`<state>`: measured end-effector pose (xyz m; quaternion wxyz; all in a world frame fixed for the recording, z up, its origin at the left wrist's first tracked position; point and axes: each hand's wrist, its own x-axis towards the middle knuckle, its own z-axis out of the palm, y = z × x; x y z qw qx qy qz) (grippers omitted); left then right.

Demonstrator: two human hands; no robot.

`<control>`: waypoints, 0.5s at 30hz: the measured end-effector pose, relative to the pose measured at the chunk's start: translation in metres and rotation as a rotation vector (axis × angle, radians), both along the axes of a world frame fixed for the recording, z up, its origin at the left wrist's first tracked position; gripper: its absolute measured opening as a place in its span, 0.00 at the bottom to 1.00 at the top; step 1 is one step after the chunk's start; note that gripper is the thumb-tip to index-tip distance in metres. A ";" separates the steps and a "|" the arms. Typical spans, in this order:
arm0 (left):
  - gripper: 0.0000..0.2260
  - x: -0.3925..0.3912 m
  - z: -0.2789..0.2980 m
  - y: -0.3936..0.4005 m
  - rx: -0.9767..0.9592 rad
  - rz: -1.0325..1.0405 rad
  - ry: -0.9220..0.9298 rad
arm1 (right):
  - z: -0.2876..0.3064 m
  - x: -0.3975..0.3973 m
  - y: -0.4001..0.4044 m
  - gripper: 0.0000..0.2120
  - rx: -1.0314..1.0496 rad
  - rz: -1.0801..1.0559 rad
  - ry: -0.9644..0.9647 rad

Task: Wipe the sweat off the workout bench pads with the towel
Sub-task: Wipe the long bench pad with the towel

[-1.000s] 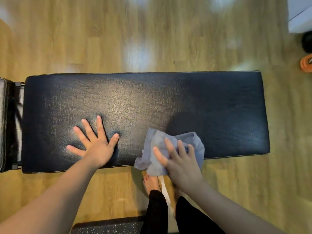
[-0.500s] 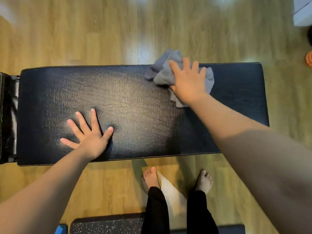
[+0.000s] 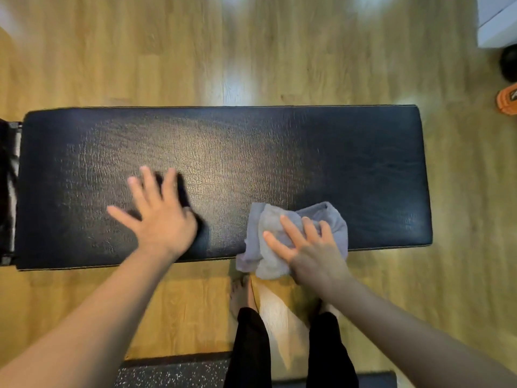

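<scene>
A long black padded bench pad [image 3: 279, 152] lies across the view on a wooden floor. A crumpled grey towel [image 3: 268, 247] sits at the pad's near edge, right of centre, partly hanging over the edge. My right hand [image 3: 310, 247] presses down on the towel with fingers spread over it. My left hand [image 3: 159, 214] hovers or rests flat on the pad left of centre, fingers apart and blurred, holding nothing. A second pad [image 3: 5, 191] shows at the far left, behind a gap with the frame.
My bare feet and black trouser legs [image 3: 249, 345] stand just in front of the bench. A dark speckled mat [image 3: 173, 373] lies at the bottom. An orange object [image 3: 507, 102], a black ball [image 3: 509, 64] and white furniture [image 3: 498, 21] are at the right.
My right hand has dragged the towel from the pad's far edge back to the near edge. My left hand has shifted a little to the right on the pad.
</scene>
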<state>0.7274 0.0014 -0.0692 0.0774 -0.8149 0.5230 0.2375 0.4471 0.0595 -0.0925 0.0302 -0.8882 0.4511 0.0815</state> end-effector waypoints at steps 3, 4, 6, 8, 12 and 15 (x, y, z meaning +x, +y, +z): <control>0.36 -0.067 0.003 0.009 -0.007 -0.003 0.231 | 0.004 -0.028 -0.028 0.37 0.077 0.240 0.036; 0.36 -0.086 -0.002 0.012 0.033 0.055 0.289 | 0.006 -0.035 -0.042 0.40 0.093 0.287 0.037; 0.34 -0.108 -0.016 0.014 0.113 0.121 0.292 | 0.006 -0.047 -0.081 0.42 0.061 0.282 0.051; 0.36 -0.113 -0.027 0.013 0.166 0.102 0.209 | 0.003 -0.056 -0.132 0.44 0.022 0.139 0.087; 0.36 -0.114 -0.028 0.011 0.234 0.059 0.187 | 0.002 -0.050 -0.211 0.33 -0.020 -0.346 0.098; 0.37 -0.112 -0.027 0.010 0.261 0.052 0.174 | 0.005 -0.027 -0.208 0.32 -0.008 -0.552 0.049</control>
